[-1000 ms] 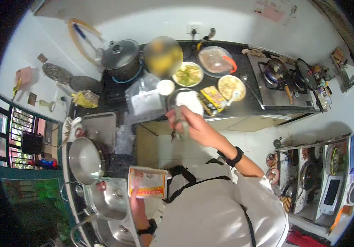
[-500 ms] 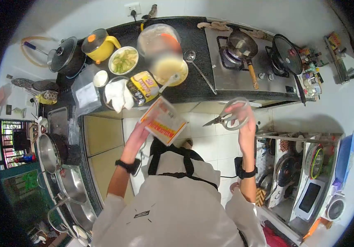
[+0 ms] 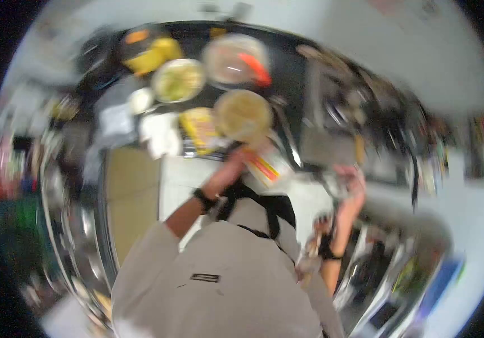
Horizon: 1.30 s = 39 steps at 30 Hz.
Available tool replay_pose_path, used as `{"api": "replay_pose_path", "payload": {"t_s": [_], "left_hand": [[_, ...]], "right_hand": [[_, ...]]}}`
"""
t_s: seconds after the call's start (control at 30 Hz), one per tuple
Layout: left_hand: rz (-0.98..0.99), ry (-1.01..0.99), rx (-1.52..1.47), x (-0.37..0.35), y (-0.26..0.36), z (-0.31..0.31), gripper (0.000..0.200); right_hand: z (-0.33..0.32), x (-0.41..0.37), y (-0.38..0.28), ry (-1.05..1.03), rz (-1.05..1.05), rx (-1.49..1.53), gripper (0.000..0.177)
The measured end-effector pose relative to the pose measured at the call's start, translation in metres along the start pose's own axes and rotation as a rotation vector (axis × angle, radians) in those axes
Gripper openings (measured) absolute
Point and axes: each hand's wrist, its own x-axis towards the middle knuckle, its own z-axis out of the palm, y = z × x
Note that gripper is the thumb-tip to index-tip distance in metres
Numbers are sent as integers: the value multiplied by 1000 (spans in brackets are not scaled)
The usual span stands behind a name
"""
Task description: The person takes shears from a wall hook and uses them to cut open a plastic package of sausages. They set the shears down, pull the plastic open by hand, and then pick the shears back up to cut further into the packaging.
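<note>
Motion blur smears the whole view. My left hand (image 3: 229, 172) is closed on the edge of a white packet with red and yellow print (image 3: 268, 170), held in front of my body near the counter edge. Out to the right, my right hand (image 3: 353, 185) is closed round the handles of the kitchen scissors (image 3: 333, 183), whose blades are too blurred to make out. Just beyond the packet stands a bowl of pale yellowish contents (image 3: 243, 117). To its left lies a yellow and black package (image 3: 199, 130), beside a white cloth-like bundle (image 3: 161, 134).
On the counter (image 3: 290, 84) are a bowl of green food (image 3: 179, 80), a large bowl with something orange in it (image 3: 228, 56) and a yellow pot (image 3: 152, 55). The stove (image 3: 326, 143) is at the right, a rack of cookware (image 3: 388, 270) at the lower right.
The view has turned and blurred. My left hand has carried the packet right, nearer the pale bowl. My right hand, with the scissors, is farther right and a little lower.
</note>
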Motion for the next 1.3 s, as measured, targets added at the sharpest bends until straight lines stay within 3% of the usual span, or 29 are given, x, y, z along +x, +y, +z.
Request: {"api": "replay_pose_path", "payload": {"t_s": [0.03,0.07,0.13,0.3,0.33,0.4,0.43,0.5,0.57,0.77,0.83,0.87,0.9,0.93,0.97,1.0,1.1,1.13,1.17,1.23,1.27,1.3], "left_hand": [[79,55,89,0,-10,3,48],[164,100,144,0,-19,4,48],[275,177,141,10,-39,-1,48],[264,137,53,34,-63,14,48],[319,245,34,66,-55,9,48],[524,-5,236,104,-84,-4,50],[558,54,231,124,-108,-6,50],[469,234,-16,136,-141,-2,74],[469,466,17,137,-141,4,80],[328,1116,495,154,-134,11,101],[526,1001,399,96,-114,44,114],[697,1314,664,174,-177,-4,118],[700,1231,470,164,-175,1,118],[736,1201,513,159,-172,1,115],[452,1277,430,177,-175,-12,110],[580,1014,313,97,-133,40,100],[386,1221,517,60,-135,60,89],[382,1122,444,41,-117,66,83],[511,1018,472,23,-83,80,80],[534,1013,804,31,-96,66,75],[492,1025,807,28,-91,72,76],[435,1075,841,36,-86,77,77]], "right_hand": [[4,5,1,49,113,-94,36],[15,18,-13,138,486,314,35],[46,33,-1,-146,330,179,35],[137,40,0,-708,-71,68,35],[146,54,1,-800,-118,57,35],[154,54,1,-988,-199,81,35],[154,51,-1,-1052,-221,81,34],[148,38,-3,-1128,-259,100,34],[141,33,3,-1165,-262,126,34],[119,49,11,-1212,-291,169,34],[108,56,17,-1202,-282,165,34],[101,66,22,-1184,-274,168,34],[88,77,26,-1140,-252,164,34],[77,90,31,-1100,-224,167,34],[63,98,36,-1049,-187,175,34],[53,100,38,-1005,-144,194,34],[30,107,45,-891,-25,275,34],[21,113,49,-866,-18,306,34],[17,120,52,-859,-27,356,34],[3,136,68,-852,-64,426,34],[9,121,20,-867,-104,481,33],[3,136,35,-823,-88,471,33]]}}
